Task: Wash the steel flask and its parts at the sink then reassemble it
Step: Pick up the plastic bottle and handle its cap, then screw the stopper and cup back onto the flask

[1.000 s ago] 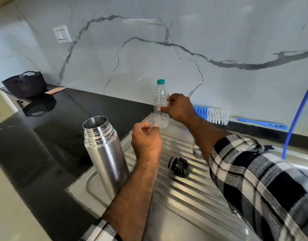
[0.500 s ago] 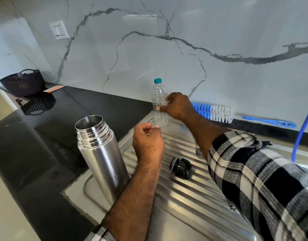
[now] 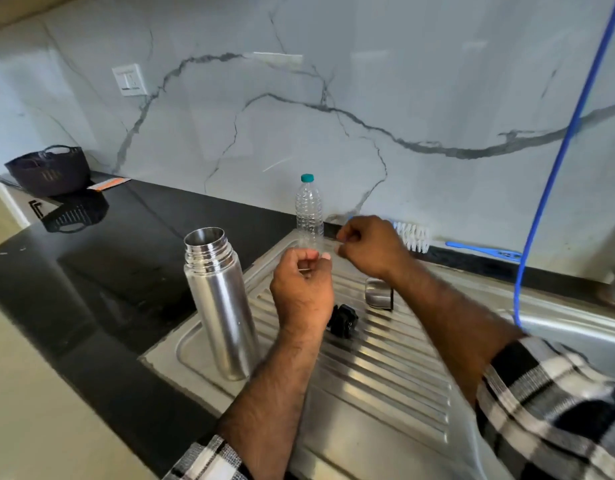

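Flask (image 3: pixel 220 306), a brushed steel cylinder, stands upright on the ribbed steel draining board (image 3: pixel 385 382), its long axis vertical and leaning slightly toward 11 o'clock in the wide view. Its open mouth points up, and bare screw threads ring the neck below the rim. The body is plain and shiny, with no lid on it.

At about 3 o'clock from the flask, the black stopper (image 3: pixel 343 320) lies on the ribs, partly hidden behind the left wrist. The steel cup lid (image 3: pixel 379 293) sits farther on toward 2 o'clock, partly covered by the right forearm.

Both hands hover above the board, close together. The left hand (image 3: pixel 303 282) is curled, its fingertips pinching something small and pale; what it is cannot be made out. The right hand (image 3: pixel 368 245) is also curled with fingertips pinched, and whether it holds anything cannot be told.

A clear plastic bottle (image 3: pixel 309 211) with a teal cap stands at 12 o'clock from the left hand, at the board's far edge. A blue and white brush (image 3: pixel 417 237) lies along the wall at 2 o'clock. A blue hose (image 3: pixel 562 150) hangs down on the right. On the black table (image 3: pixel 108 265), a dark basket (image 3: pixel 49 169) sits far off at 10 o'clock.
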`<state>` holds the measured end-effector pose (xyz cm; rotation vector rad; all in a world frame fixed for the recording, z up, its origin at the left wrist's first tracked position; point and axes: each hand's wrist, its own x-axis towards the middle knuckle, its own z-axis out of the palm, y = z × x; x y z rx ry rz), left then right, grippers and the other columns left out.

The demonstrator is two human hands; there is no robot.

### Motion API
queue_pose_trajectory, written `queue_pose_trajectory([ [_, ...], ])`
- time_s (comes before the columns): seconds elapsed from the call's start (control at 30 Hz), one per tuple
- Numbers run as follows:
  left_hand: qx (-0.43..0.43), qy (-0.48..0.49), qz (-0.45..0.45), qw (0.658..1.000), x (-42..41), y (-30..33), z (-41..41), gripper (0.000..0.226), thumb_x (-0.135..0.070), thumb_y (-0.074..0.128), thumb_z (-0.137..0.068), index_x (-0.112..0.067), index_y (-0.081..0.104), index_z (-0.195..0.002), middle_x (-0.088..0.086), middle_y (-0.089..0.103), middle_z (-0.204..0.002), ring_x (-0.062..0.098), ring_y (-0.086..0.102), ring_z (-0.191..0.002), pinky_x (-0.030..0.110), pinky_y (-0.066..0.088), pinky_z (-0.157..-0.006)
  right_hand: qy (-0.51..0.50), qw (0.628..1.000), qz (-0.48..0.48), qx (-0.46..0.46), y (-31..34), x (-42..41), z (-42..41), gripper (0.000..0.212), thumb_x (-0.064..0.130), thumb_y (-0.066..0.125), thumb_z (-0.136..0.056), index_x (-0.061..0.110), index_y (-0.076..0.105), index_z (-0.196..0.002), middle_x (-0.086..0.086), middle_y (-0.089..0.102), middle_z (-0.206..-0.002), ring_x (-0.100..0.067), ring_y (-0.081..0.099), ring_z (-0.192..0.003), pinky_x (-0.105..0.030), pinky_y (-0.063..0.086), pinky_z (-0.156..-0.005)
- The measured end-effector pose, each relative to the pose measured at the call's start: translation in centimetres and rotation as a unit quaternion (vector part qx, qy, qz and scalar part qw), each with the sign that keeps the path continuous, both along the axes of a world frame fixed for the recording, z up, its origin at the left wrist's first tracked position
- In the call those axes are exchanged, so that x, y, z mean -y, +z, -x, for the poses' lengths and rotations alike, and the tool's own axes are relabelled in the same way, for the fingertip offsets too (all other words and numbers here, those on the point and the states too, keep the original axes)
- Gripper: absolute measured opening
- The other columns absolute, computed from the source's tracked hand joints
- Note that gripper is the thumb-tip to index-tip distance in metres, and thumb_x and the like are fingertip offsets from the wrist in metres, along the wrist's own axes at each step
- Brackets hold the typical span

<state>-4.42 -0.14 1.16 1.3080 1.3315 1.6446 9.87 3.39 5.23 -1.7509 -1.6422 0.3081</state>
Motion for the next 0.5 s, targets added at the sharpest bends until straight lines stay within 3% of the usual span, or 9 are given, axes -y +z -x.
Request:
queue_pose_trajectory([
  [0.13,-0.013,-0.004,-0.009,1.0,4.6,-0.9,1.7,0.016,-0.019,0.08,-0.089,-0.029,0.069,-0.085,-0.007,0.075,-0.081,0.014,0.074,-0.078,0.029,0.06,-0.073,0.005,0.998,0.048,0.042,-1.3,5.3,1.6,0.025,0.032,0.081,-0.085,0.026,0.073,-0.108,0.009,0.07,-0.098,-0.015,0.069,-0.097,-0.029,0.054,-0.081],
  [0.2,-0.013,0.006,-0.002,1.0,6.3,-1.4,2.9,0.017,-0.018,0.08,-0.09,-0.028,0.068,-0.083,-0.006,0.074,-0.079,0.014,0.073,-0.076,0.029,0.06,-0.071,-0.006,0.995,0.06,0.083,-2.1,7.3,2.8,0.045,0.052,0.081,-0.081,0.026,0.07,-0.116,0.006,0.071,-0.107,-0.016,0.068,-0.101,-0.035,0.058,-0.086],
  [0.27,-0.01,0.009,0.014,1.0,7.5,-1.6,3.9,0.017,-0.019,0.08,-0.091,-0.026,0.067,-0.082,-0.004,0.074,-0.077,0.014,0.072,-0.074,0.026,0.058,-0.066,-0.019,0.988,0.072,0.135,-2.6,8.6,3.9,0.061,0.061,0.08,-0.077,0.026,0.067,-0.126,0.002,0.069,-0.121,-0.02,0.066,-0.109,-0.037,0.058,-0.09],
  [0.37,-0.019,0.016,0.011,1.0,8.9,-1.3,4.9,0.016,-0.019,0.08,-0.09,-0.025,0.068,-0.081,-0.004,0.073,-0.075,0.013,0.071,-0.073,0.02,0.052,-0.064,-0.035,0.972,0.102,0.208,-3.5,9.9,5.3,0.057,0.051,0.081,-0.081,0.024,0.065,-0.128,-0.005,0.067,-0.125,-0.023,0.065,-0.107,-0.036,0.057,-0.087],
  [0.43,-0.018,0.016,0.001,1.0,9.6,-1.1,5.6,0.017,-0.018,0.082,-0.089,-0.025,0.069,-0.081,-0.004,0.073,-0.076,0.01,0.071,-0.072,0.017,0.053,-0.064,-0.05,0.968,0.111,0.221,-3.9,10.4,5.8,0.044,0.045,0.082,-0.082,0.026,0.067,-0.119,-0.005,0.069,-0.118,-0.022,0.063,-0.096,-0.031,0.052,-0.078],
  [0.5,-0.021,0.022,-0.012,0.999,10.6,-0.8,6.3,0.016,-0.018,0.083,-0.088,-0.026,0.07,-0.083,-0.008,0.073,-0.078,0.004,0.069,-0.074,0.01,0.051,-0.063,-0.063,0.969,0.109,0.213,-4.0,11.0,6.0,0.042,0.041,0.083,-0.082,0.028,0.067,-0.119,-0.005,0.071,-0.118,-0.024,0.066,-0.098,-0.03,0.048,-0.077],
])
